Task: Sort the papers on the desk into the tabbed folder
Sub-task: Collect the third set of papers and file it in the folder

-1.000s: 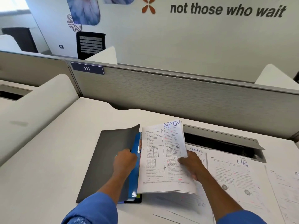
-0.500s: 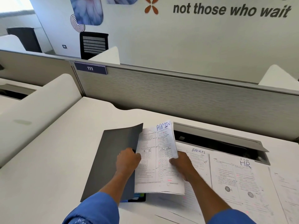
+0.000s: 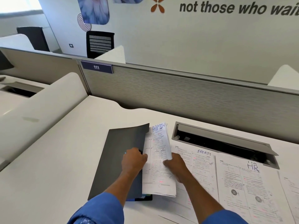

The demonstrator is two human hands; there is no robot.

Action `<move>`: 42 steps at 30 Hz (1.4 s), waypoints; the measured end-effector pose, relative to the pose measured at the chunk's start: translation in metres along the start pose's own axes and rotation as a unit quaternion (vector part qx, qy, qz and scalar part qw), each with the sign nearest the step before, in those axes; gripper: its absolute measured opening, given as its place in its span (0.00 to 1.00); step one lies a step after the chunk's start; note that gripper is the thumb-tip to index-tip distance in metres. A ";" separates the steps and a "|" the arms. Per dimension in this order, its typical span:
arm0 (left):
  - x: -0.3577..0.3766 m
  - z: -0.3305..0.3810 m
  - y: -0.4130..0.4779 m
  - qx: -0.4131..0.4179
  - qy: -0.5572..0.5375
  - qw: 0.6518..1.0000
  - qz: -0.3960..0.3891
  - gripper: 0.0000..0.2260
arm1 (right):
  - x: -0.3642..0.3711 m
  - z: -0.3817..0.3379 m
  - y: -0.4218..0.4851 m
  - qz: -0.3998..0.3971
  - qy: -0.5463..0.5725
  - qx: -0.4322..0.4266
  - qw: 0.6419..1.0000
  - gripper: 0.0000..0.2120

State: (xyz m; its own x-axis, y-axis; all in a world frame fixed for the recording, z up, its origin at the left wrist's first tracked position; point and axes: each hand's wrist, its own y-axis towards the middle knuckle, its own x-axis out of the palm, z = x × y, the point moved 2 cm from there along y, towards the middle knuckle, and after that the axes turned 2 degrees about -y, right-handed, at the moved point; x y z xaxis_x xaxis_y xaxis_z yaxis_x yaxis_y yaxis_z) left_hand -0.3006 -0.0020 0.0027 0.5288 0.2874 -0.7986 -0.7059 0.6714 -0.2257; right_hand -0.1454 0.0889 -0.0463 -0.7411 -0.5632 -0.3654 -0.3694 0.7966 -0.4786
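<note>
A black tabbed folder lies on the white desk, its cover lifted along the right edge. My left hand grips that cover edge. My right hand holds a stack of printed sheets marked "ADMIN", curled and partly slid under the cover. Coloured dividers peek out at the folder's bottom edge. To the right lie a sheet marked "SPORTS" and one marked "HR", flat on the desk.
An open cable tray with a raised lid sits behind the papers. A grey partition bounds the desk's far side, and a rounded white divider stands at the left. More sheets lie at the right edge.
The ADMIN stack has moved left and further under the folder cover, curling narrower. My left hand shifted onto the cover's edge and the blue divider is now hidden.
</note>
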 end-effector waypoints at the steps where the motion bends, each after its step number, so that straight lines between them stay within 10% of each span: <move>1: 0.001 -0.001 0.000 -0.001 0.000 1.000 0.001 0.10 | 0.001 0.000 0.000 -0.002 0.000 0.002 1.000 0.15; 42: 0.021 0.004 0.007 0.038 -0.029 0.999 -0.006 0.10 | 0.063 -0.008 0.008 0.060 -0.078 0.026 0.995 0.11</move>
State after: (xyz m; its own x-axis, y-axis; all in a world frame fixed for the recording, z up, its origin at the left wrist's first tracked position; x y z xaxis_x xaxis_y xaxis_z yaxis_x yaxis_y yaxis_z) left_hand -0.2925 0.0117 -0.0135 0.5641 0.3167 -0.7626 -0.6631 0.7241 -0.1898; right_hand -0.1996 0.0618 -0.0663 -0.6806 -0.4954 -0.5398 -0.2512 0.8499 -0.4632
